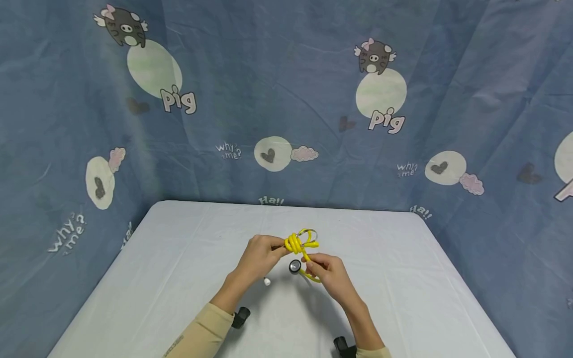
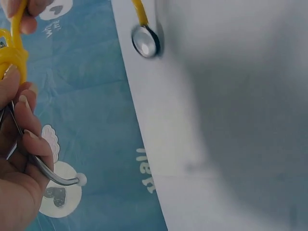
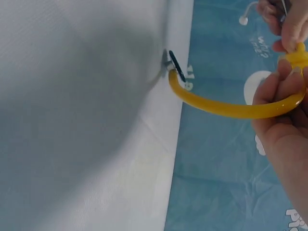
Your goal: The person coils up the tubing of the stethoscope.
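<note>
Your left hand (image 1: pixel 261 253) pinches the coiled bundle of the yellow rubber-tubed stethoscope (image 1: pixel 299 243) above the middle of the pale grey cloth-covered table (image 1: pixel 179 258), its curled fingers also gripping the thin metal ear tubes (image 2: pixel 43 169). Your right hand (image 1: pixel 329 271) pinches the loose tube end just behind the round metal chest piece (image 1: pixel 294 266), which hangs below. Tubing looks light, soft and springy, so likely to uncoil; hold the coil itself, since the head will swing.
</note>
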`<action>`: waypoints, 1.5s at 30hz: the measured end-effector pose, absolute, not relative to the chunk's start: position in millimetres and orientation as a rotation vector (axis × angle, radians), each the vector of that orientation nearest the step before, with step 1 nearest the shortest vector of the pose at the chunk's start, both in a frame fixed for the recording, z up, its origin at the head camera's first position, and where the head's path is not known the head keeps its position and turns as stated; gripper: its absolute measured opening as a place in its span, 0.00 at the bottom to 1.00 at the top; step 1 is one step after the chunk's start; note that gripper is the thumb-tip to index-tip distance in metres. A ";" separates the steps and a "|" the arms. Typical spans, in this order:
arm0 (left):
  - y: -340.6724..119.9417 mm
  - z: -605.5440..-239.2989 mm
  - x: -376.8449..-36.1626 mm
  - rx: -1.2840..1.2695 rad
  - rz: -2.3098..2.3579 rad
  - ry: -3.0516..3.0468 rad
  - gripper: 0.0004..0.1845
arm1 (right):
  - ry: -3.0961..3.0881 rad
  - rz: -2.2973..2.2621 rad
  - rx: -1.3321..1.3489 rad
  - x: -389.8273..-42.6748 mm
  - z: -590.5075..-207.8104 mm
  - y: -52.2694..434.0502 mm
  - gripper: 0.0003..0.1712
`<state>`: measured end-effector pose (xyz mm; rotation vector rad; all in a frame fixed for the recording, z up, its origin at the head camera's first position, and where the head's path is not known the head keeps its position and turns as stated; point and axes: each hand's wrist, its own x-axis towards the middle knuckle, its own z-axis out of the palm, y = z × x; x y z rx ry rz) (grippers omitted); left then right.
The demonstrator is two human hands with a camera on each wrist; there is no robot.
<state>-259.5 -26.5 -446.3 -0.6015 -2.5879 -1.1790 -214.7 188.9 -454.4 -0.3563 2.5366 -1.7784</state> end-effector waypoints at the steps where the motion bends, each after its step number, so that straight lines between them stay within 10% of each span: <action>1: -26.8 -446.5 -259.3 -0.603 -1.152 -2.597 0.04 | 2.546 -1.753 -0.358 -214.0 -453.6 189.5 0.10; 45: -41.1 -450.1 -245.3 -1.000 -0.923 -2.751 0.08 | 2.809 -1.409 -0.898 -237.6 -419.0 182.0 0.03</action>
